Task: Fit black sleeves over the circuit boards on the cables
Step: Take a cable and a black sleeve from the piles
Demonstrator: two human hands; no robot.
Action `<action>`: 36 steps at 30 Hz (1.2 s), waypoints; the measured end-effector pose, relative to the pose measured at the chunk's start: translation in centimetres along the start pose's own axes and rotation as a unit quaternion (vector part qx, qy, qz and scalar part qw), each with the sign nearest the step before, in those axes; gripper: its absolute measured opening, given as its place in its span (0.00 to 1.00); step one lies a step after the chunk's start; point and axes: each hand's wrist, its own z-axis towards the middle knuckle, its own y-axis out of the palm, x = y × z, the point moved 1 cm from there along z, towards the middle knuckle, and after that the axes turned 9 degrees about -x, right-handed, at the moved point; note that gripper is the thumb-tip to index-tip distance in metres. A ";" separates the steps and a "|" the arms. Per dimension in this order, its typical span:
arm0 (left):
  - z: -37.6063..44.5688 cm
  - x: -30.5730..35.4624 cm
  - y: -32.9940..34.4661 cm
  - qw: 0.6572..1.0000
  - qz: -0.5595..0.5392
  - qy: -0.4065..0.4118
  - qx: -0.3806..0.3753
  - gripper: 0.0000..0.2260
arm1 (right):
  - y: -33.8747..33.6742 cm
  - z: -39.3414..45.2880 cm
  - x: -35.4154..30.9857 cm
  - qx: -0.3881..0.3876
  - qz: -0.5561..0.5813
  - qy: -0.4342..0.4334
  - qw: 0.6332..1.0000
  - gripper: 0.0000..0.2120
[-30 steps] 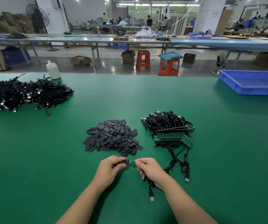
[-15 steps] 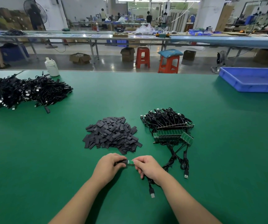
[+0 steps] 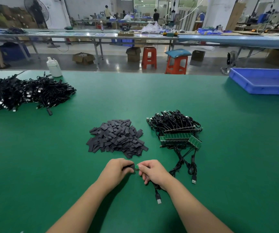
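Just above the green table, my left hand (image 3: pixel 117 171) pinches a black sleeve (image 3: pixel 131 166). My right hand (image 3: pixel 152 172) pinches a small green circuit board (image 3: pixel 136 166) whose end meets the sleeve's mouth. The board's black cable (image 3: pixel 157 193) trails under my right wrist and ends in a USB plug. A heap of loose black sleeves (image 3: pixel 117 137) lies just beyond my hands. To its right sits a bundle of cables with bare green boards (image 3: pixel 177 132).
A large pile of black cables (image 3: pixel 22 94) lies at the far left, with a white bottle (image 3: pixel 54 66) behind it. A blue plastic tray (image 3: pixel 263 82) stands at the far right. Beyond the table's far edge are an aisle, stools and other benches.
My hands have drawn a little closer together, and less of the green board shows between them. The piles have not moved.
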 end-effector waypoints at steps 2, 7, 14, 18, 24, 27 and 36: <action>0.0 0.0 0.0 1.000 0.001 0.000 0.009 0.05 | 0.0 -0.1 -0.1 -0.003 -0.006 0.003 1.000 0.08; 0.1 0.0 0.0 1.000 0.021 0.008 0.015 0.05 | 0.0 0.0 -0.2 -0.008 -0.015 0.009 1.000 0.08; 0.2 0.6 0.1 0.997 0.067 0.033 -0.024 0.06 | -0.1 0.1 -0.1 -0.015 -0.024 0.013 1.000 0.07; 0.4 1.4 0.5 0.994 0.102 0.040 -0.023 0.09 | 0.1 -0.1 -0.4 -0.026 -0.014 0.014 0.999 0.08; -0.5 2.6 0.0 0.976 0.196 0.083 0.046 0.07 | 0.1 -0.5 -1.8 -0.050 0.064 0.038 0.996 0.15; -0.7 2.8 -0.2 0.969 0.197 0.118 0.087 0.08 | -0.7 -0.9 -2.5 -0.061 0.067 0.050 0.995 0.16; -0.4 2.2 0.9 0.990 0.103 0.081 0.050 0.14 | -1.8 -1.0 -2.8 0.009 -0.199 0.019 0.980 0.11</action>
